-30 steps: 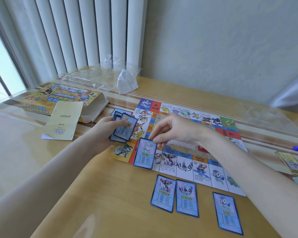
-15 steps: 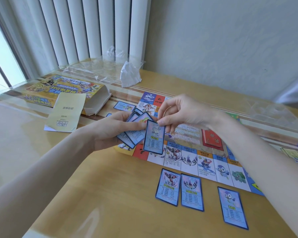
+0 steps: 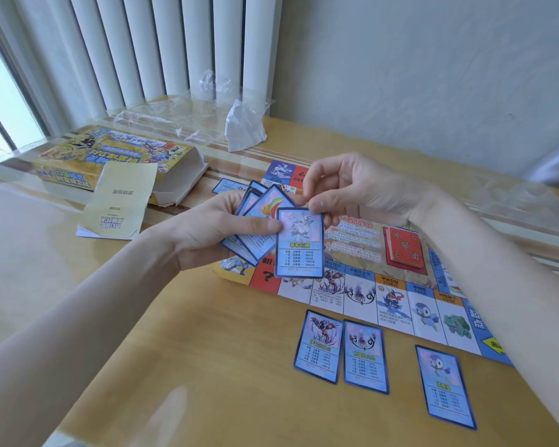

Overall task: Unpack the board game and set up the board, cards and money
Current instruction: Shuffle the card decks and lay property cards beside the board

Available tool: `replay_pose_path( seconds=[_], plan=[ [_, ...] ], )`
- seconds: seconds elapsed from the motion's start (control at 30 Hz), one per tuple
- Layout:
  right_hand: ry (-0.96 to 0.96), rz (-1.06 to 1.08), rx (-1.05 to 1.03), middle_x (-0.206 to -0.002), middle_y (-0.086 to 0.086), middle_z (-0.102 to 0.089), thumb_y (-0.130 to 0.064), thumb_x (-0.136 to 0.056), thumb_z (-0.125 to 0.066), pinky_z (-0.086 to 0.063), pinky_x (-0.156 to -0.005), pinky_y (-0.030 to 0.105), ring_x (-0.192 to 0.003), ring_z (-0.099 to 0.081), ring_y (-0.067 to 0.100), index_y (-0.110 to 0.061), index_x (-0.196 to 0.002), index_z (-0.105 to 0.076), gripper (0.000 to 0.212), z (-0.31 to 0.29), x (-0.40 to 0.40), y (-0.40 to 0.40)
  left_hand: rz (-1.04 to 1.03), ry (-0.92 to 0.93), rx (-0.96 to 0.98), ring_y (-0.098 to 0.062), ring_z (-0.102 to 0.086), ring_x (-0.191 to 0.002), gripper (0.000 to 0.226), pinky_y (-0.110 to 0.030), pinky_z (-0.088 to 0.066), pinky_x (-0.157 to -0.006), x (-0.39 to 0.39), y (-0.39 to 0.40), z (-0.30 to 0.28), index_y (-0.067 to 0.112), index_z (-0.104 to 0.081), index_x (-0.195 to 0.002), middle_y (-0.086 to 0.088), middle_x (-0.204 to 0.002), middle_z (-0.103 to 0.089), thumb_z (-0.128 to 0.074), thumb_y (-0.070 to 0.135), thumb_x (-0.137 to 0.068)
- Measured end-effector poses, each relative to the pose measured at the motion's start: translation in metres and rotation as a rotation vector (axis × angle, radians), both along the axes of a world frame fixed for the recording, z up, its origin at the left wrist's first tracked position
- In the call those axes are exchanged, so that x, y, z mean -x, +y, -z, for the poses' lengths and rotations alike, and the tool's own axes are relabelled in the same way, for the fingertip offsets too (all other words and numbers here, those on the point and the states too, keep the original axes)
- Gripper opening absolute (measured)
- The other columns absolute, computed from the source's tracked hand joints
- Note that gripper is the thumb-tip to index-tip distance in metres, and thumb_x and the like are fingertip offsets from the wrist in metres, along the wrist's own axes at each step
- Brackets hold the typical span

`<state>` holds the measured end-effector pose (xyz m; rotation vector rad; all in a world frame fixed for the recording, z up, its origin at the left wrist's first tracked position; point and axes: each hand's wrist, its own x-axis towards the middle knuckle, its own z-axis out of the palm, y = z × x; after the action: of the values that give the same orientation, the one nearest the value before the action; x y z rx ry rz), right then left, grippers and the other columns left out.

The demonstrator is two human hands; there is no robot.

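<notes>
**One card pinched, a whole fan at risk**

The lifted card (image 3: 299, 242) hangs upright over the board's near-left corner, the right hand (image 3: 352, 191) pinching its top edge between thumb and fingertips. Just beside it, touching, the left hand (image 3: 213, 232) clasps a loose fan of cards (image 3: 259, 208), thumb pressed across their faces. That fan looks the weak spot: splayed cards under one thumb could slide and scatter onto the board (image 3: 368, 285) if the grip eases. The pinch is shallow too, so the card might twist free on its way down. Three dealt cards (image 3: 365, 356) lie along the tabletop's (image 3: 207, 366) near edge below the board; a careless drop could knock that row askew. A red deck (image 3: 407, 250) sits mid-board. Towards the far-left corner rest the opened box (image 3: 110, 153) and a leaflet (image 3: 120, 198).
</notes>
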<state>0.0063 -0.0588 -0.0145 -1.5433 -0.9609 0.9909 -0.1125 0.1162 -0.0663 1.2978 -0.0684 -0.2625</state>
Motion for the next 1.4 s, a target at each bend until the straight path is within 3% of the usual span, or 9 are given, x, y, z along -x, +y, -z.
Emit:
replay_pose_path(
  seconds=[0.1,0.27,0.57,0.83,0.97,1.07,1.17,1.4],
  plan=[
    [0.026,-0.015,-0.009,-0.068,0.003,-0.067,-0.010,-0.061,-0.071,-0.051,-0.052,0.017,-0.052,-0.059,0.010,-0.015,-0.069,-0.068,0.010,0.002,-0.001,0.000,0.034,-0.012,0.009,-0.024,-0.069,-0.090,0.033,-0.031,-0.056,-0.072,-0.002,0.002,0.002,0.011,-0.074,-0.093,-0.012,-0.102,-0.071,-0.075,0.017,-0.060],
    [0.019,-0.006,0.006,-0.064,-0.003,-0.068,-0.001,-0.068,-0.059,-0.050,-0.051,0.015,-0.050,-0.058,0.006,-0.003,-0.081,-0.053,0.014,0.002,0.001,-0.002,0.031,-0.014,0.003,-0.023,-0.070,-0.087,0.029,-0.030,-0.056,-0.071,-0.005,0.001,0.003,0.012,-0.075,-0.089,-0.011,-0.099,-0.072,-0.071,0.015,-0.061],
    [0.056,0.008,-0.013,-0.065,0.000,-0.068,-0.001,-0.068,-0.061,-0.050,-0.050,0.017,-0.052,-0.059,0.009,-0.007,-0.074,-0.061,0.008,0.002,-0.002,-0.003,0.065,-0.021,0.006,-0.023,-0.070,-0.089,0.033,-0.030,-0.056,-0.072,-0.005,0.002,0.002,0.012,-0.075,-0.091,-0.011,-0.100,-0.072,-0.078,0.019,-0.058],
    [-0.064,0.136,0.031,-0.073,0.005,-0.070,-0.006,-0.069,-0.067,-0.055,-0.062,0.020,-0.063,-0.064,0.013,-0.003,-0.083,-0.060,0.015,0.012,-0.006,0.003,-0.270,0.035,-0.147,-0.012,-0.069,-0.067,0.013,-0.019,-0.053,-0.054,-0.009,0.003,-0.003,0.011,-0.067,-0.083,-0.003,-0.077,-0.074,-0.065,0.006,-0.071],
    [-0.221,0.265,0.044,-0.060,0.000,-0.068,0.002,-0.078,-0.067,-0.052,-0.057,0.021,-0.053,-0.062,0.011,-0.006,-0.079,-0.061,0.010,0.016,-0.004,0.011,-0.375,-0.016,-0.164,-0.018,-0.069,-0.084,0.025,-0.030,-0.055,-0.076,-0.011,0.008,-0.004,0.015,-0.070,-0.095,-0.007,-0.094,-0.073,-0.068,0.009,-0.070],
    [-0.253,0.306,0.034,-0.058,-0.001,-0.068,0.001,-0.078,-0.068,-0.050,-0.059,0.024,-0.051,-0.060,0.010,-0.006,-0.078,-0.060,0.010,0.015,-0.003,0.015,-0.449,-0.029,-0.142,-0.018,-0.069,-0.083,0.024,-0.028,-0.055,-0.072,-0.011,0.011,-0.003,0.010,-0.067,-0.103,-0.008,-0.096,-0.073,-0.065,0.007,-0.078],
    [-0.238,0.318,0.049,-0.061,0.001,-0.068,0.001,-0.077,-0.069,-0.050,-0.060,0.027,-0.052,-0.060,0.011,-0.006,-0.078,-0.061,0.010,0.015,-0.002,0.015,-0.494,-0.013,-0.098,-0.013,-0.070,-0.072,0.015,-0.025,-0.056,-0.067,-0.010,0.014,-0.002,0.009,-0.065,-0.095,-0.003,-0.083,-0.074,-0.063,0.004,-0.081],
    [-0.186,0.318,0.058,-0.069,0.007,-0.069,0.000,-0.076,-0.069,-0.050,-0.052,0.020,-0.050,-0.059,0.013,-0.006,-0.076,-0.062,0.010,0.019,-0.002,0.013,-0.461,0.009,-0.065,-0.011,-0.070,-0.070,0.015,-0.020,-0.056,-0.061,-0.008,0.013,0.000,0.009,-0.064,-0.095,-0.001,-0.081,-0.074,-0.062,0.004,-0.081]
  ],
)
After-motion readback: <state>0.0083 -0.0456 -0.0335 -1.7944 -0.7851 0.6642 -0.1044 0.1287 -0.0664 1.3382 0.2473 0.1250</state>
